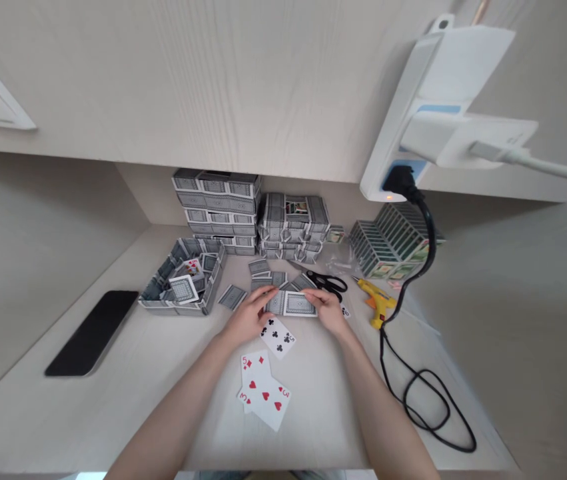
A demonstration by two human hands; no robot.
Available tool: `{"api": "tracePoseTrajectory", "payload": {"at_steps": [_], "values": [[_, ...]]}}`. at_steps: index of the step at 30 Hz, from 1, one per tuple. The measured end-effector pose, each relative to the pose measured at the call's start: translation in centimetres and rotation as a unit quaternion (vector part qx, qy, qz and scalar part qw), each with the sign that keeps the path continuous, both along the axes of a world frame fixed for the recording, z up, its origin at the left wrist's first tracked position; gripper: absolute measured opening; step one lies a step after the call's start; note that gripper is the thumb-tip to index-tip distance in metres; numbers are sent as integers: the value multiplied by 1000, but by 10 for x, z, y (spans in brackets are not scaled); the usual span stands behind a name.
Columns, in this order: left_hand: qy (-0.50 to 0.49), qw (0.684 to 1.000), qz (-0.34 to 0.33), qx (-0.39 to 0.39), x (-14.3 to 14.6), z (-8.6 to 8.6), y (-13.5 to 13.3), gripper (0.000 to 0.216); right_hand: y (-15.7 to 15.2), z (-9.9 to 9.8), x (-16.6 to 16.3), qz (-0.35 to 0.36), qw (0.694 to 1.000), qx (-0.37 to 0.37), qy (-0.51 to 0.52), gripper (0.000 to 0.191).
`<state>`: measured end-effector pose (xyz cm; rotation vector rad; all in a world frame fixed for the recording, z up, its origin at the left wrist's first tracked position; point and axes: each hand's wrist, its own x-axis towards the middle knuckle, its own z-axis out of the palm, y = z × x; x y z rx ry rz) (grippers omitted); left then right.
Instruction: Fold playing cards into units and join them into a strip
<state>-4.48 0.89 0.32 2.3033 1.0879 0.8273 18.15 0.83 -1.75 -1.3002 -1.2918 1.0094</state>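
Pale wood-grain panels wall in a shallow nook, and its floor is a smooth, light counter [113, 400] of the same matte laminate. Against the back wall stand stacked blocks built of grey-backed playing cards [218, 210], a second lower stack [290, 227] just beside them, and to the right a ridged, roof-like card structure [390, 247]. An open card-walled tray [183, 280] sits to the left with loose cards inside. A flat black phone [94, 331] lies well apart on the far left. Black-handled scissors [326, 281] and a yellow glue gun [377, 301] lie right of centre; a glossy black cable [423, 393] loops down from a white power strip [403, 127] fixed above. At the middle, the left hand [248, 319] and right hand [329, 312] each pinch one end of a flat strip of joined face-down cards [293, 303], fingers curled lightly on its edges, the strip resting on the counter. Just below lies a face-up five of clubs [278, 337], and nearer the viewer a five of diamonds [256, 370] overlaps a three of hearts [268, 397].
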Motion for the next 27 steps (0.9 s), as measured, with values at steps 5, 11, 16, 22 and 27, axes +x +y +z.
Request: {"api": "tracePoseTrajectory", "payload": {"at_steps": [5, 11, 16, 22, 27], "values": [[-1, 1000, -3, 7, 2, 0, -4, 54, -2, 3, -2, -3, 1000, -2, 1, 18], [4, 1000, -10, 1, 6, -3, -7, 53, -4, 5, -7, 13, 1000, -4, -12, 19], [0, 1000, -24, -20, 9, -4, -8, 52, -6, 6, -11, 36, 999, 1, -29, 22], [2, 999, -23, -24, 10, -4, -9, 51, -5, 3, -13, 50, 999, -9, -19, 25], [3, 1000, -3, -13, 10, -1, -10, 57, -7, 3, -18, 44, 999, -6, 11, 30]]}}
